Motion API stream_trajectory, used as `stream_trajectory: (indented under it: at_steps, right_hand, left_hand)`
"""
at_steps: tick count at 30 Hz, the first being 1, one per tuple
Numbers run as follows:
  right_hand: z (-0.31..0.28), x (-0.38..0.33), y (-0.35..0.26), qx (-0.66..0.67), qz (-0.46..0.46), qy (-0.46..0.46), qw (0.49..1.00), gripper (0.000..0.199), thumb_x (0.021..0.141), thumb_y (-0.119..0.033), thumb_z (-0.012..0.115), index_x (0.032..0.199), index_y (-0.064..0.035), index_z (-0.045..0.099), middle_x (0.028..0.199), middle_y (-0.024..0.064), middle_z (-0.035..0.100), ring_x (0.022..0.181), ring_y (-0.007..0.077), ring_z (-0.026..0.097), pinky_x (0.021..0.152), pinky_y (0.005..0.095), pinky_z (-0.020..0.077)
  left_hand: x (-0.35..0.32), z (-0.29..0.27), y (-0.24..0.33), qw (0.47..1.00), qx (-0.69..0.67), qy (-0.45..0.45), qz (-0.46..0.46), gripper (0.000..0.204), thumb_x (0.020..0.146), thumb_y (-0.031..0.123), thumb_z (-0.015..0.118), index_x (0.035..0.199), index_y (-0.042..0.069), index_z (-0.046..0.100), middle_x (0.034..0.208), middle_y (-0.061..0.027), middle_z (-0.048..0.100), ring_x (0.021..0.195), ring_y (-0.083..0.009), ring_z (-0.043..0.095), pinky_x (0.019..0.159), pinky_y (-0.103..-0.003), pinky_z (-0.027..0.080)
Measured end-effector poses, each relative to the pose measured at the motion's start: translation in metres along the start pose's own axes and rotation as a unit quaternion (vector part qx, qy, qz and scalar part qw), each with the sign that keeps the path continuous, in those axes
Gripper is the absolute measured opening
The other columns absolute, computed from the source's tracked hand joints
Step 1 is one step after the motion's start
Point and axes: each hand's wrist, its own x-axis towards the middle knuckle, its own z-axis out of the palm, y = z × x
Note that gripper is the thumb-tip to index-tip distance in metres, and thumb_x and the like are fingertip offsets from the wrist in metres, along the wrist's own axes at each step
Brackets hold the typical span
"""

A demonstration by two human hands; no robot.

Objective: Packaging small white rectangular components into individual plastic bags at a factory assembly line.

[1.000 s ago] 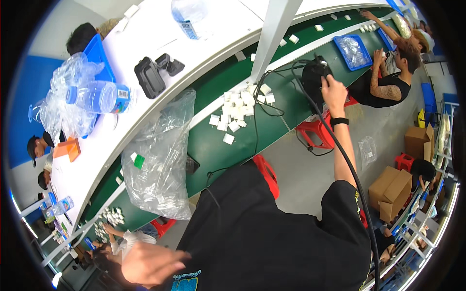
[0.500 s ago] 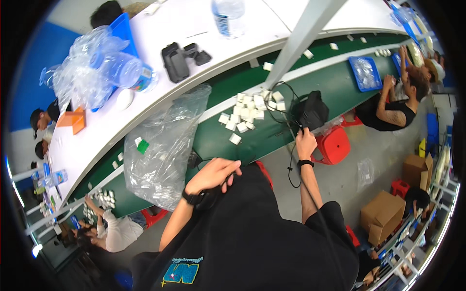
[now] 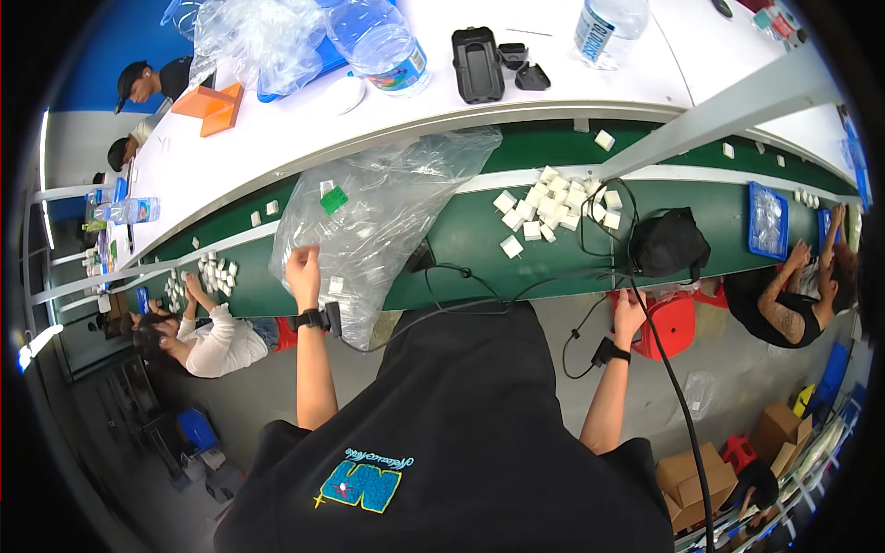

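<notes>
My left hand [image 3: 303, 276] is closed at the left edge of a large clear plastic bag [image 3: 369, 203], fingers pinched against the film. The bag lies crumpled over the green work surface, with a green label [image 3: 334, 200] showing on it. My right hand [image 3: 629, 316] is at the front edge of the surface, fingers curled together beside a black cable [image 3: 659, 336]; what they hold, if anything, is hidden. Just beyond it lies a black cap-like cloth item [image 3: 666, 243]. A heap of small white plug-like blocks [image 3: 553, 205] sits between the bag and the cloth item.
A white raised shelf [image 3: 277, 138] carries water bottles [image 3: 378, 51], a black case [image 3: 477, 66] and an orange stand [image 3: 210, 109]. A grey post [image 3: 728, 111] rises at right. Red stools [image 3: 673, 327] stand below. Other people sit left and right along the bench.
My left hand has moved from in front of my body leftward to the bag. My right hand has drawn back from the black cloth item to the edge. The view has shifted.
</notes>
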Motion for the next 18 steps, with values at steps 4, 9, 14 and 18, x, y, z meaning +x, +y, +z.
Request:
stream_trajectory:
  at_steps: [4, 9, 14, 18]
  right_hand:
    - [0.0, -0.042, 0.009, 0.069, 0.074, -0.07, 0.992, 0.015, 0.098, -0.015, 0.072, 0.103, -0.0004, 0.074, 0.08, 0.0053, 0.074, 0.069, 0.013, 0.072, 0.056, 0.028, 0.0542]
    - [0.001, -0.082, -0.013, 0.103, 0.116, -0.176, 0.972, 0.013, 0.097, -0.01, 0.067, 0.103, -0.0005, 0.074, 0.081, 0.0073, 0.075, 0.071, 0.0146, 0.074, 0.058, 0.0291, 0.0555]
    - [0.032, -0.087, -0.034, -0.018, 0.116, -0.252, 0.96, 0.026, 0.088, -0.008, 0.064, 0.107, 0.0046, 0.077, 0.099, 0.0167, 0.082, 0.094, 0.0245, 0.08, 0.088, 0.0367, 0.0601]
    - [0.025, -0.073, 0.002, -0.077, 0.117, -0.135, 0.981, 0.024, 0.094, -0.021, 0.071, 0.101, 0.0015, 0.078, 0.091, 0.0183, 0.081, 0.092, 0.0297, 0.08, 0.083, 0.0408, 0.0603]
  left_hand:
    - [-0.039, -0.01, -0.092, 0.957, 0.197, 0.197, -0.084, 0.07, 0.088, 0.049, 0.084, 0.121, -0.011, 0.069, 0.123, -0.026, 0.072, 0.122, -0.0439, 0.065, 0.106, -0.049, 0.049]
    - [-0.082, -0.004, -0.147, 0.882, -0.25, -0.059, -0.394, 0.113, 0.091, 0.082, 0.061, 0.167, 0.004, 0.033, 0.173, -0.0174, 0.035, 0.153, -0.0379, 0.039, 0.125, -0.051, 0.03]
    - [-0.109, 0.007, -0.164, 0.805, -0.446, -0.113, -0.374, 0.117, 0.09, 0.095, 0.041, 0.174, 0.016, 0.017, 0.179, -0.0128, 0.019, 0.16, -0.0363, 0.025, 0.13, -0.055, 0.022]
    - [-0.101, 0.035, -0.148, 0.849, -0.406, -0.035, -0.337, 0.109, 0.097, 0.087, 0.041, 0.172, 0.01, 0.021, 0.176, -0.0139, 0.025, 0.158, -0.0363, 0.029, 0.129, -0.053, 0.024]
